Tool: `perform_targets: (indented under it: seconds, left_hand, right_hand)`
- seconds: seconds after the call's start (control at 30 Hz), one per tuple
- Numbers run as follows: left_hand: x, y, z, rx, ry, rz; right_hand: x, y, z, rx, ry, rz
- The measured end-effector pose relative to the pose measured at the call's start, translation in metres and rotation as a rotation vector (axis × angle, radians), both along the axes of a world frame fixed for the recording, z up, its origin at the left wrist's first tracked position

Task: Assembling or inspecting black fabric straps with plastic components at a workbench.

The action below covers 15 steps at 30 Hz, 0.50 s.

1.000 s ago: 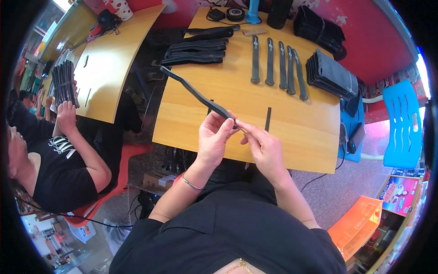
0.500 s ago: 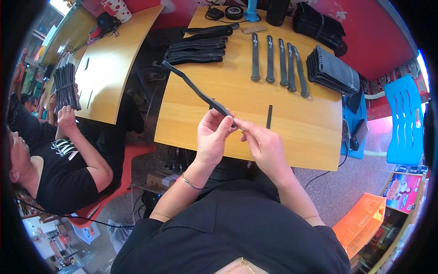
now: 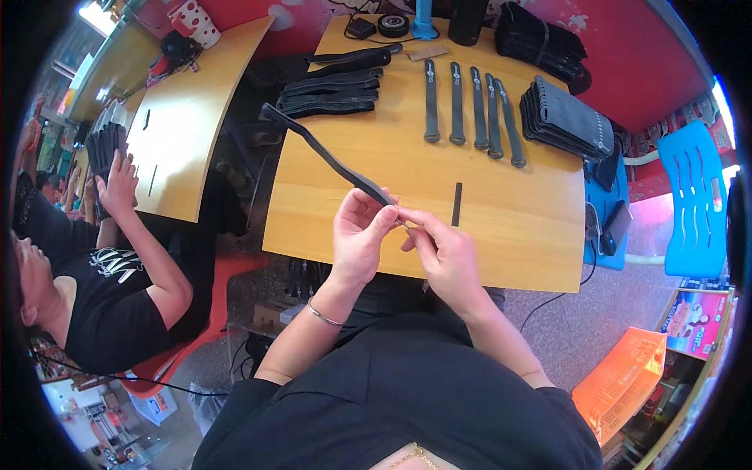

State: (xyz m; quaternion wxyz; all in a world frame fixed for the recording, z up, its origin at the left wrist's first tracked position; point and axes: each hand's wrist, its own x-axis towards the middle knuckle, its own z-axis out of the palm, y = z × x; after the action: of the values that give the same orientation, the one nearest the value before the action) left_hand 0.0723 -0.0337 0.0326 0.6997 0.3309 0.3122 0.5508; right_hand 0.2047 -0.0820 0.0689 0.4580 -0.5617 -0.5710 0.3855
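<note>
My left hand [image 3: 359, 239] is closed round a long dark strap [image 3: 325, 159], thumb on top, close to its near end. The rest of the strap slants up and leftward above the table, its far tip free. My right hand [image 3: 445, 254] pinches at the strap's near end, where something small and thin shows between the fingers; its detail is too small to tell. Beyond my hands, several grey straps [image 3: 457, 103] with rounded ends lie in a row. A short black strip [image 3: 457, 204] lies just past my right hand.
The wooden table [image 3: 313, 223] bears bundled dark straps [image 3: 329, 92] at far left, a grey stack [image 3: 565, 119] at right and a black bundle [image 3: 540, 43] behind. A blue chair [image 3: 693, 200] and orange crate [image 3: 620, 384] stand right. Another person [image 3: 125, 290] sits left, holding dark straps.
The right hand's fingers have shifted slightly at the strap's near end, and the strap's far tip has moved a little left. The person at left has laid a hand across their bundle.
</note>
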Motion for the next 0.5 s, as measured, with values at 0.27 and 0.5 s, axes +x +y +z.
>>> perform_targets:
  seconds: [0.27,0.5]
  left_hand:
    - [0.002,0.0,-0.008,-0.042,-0.022,0.037]
    - [0.003,-0.003,-0.008,-0.064,-0.016,-0.006]
  right_hand:
    - [-0.003,0.003,-0.019,0.134,-0.091,-0.048]
    - [0.007,0.007,-0.019,0.095,0.009,-0.057]
